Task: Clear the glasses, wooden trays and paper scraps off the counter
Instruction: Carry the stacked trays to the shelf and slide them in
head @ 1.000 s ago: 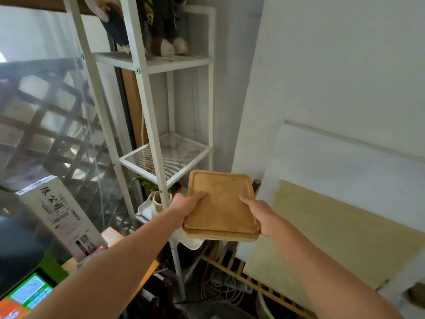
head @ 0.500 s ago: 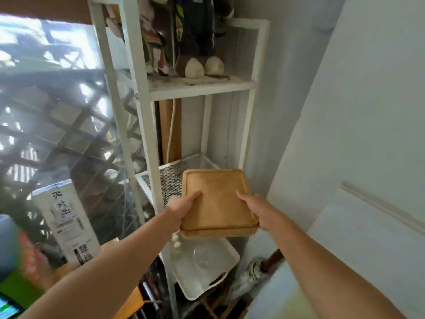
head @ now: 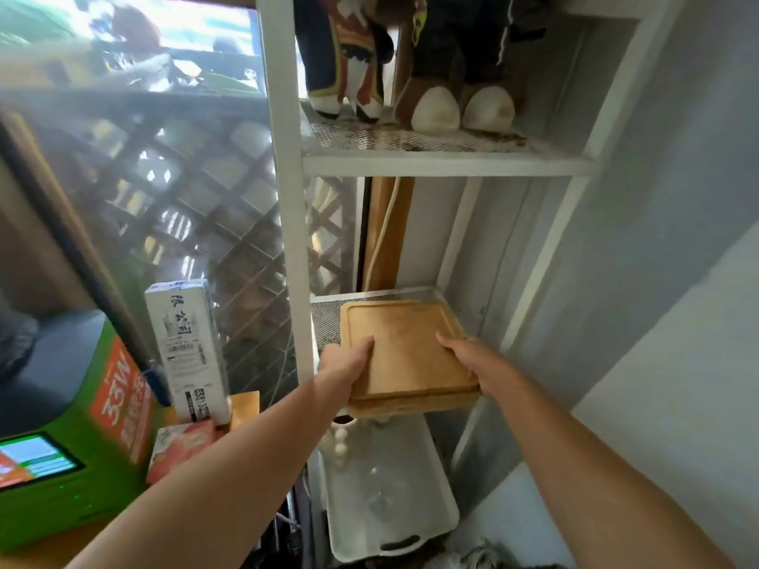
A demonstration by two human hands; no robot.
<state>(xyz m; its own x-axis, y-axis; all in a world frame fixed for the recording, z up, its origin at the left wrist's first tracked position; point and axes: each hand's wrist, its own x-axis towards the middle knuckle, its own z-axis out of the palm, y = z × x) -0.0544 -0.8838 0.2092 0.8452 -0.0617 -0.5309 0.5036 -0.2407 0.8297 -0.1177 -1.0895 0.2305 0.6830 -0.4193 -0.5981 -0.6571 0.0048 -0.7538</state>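
Observation:
A stack of wooden trays (head: 406, 351), square with rounded corners, is held level between both hands. My left hand (head: 347, 365) grips its left edge with the thumb on top. My right hand (head: 472, 363) grips its right edge. The far half of the stack lies over the mesh middle shelf (head: 324, 318) of a white metal rack (head: 287, 223); the near edge still sticks out past the shelf front. I cannot tell whether the stack rests on the mesh.
Plush toys (head: 410, 63) stand on the rack's upper shelf. A white plastic tray (head: 394, 523) with a glass in it sits on the shelf below. Left of the rack are a white carton (head: 189, 347), a green machine with a screen (head: 61, 457) and a window. A wall closes the right side.
My hands have carried the wooden trays forward and into the rack, over the mesh shelf. My view has moved closer and tilted up.

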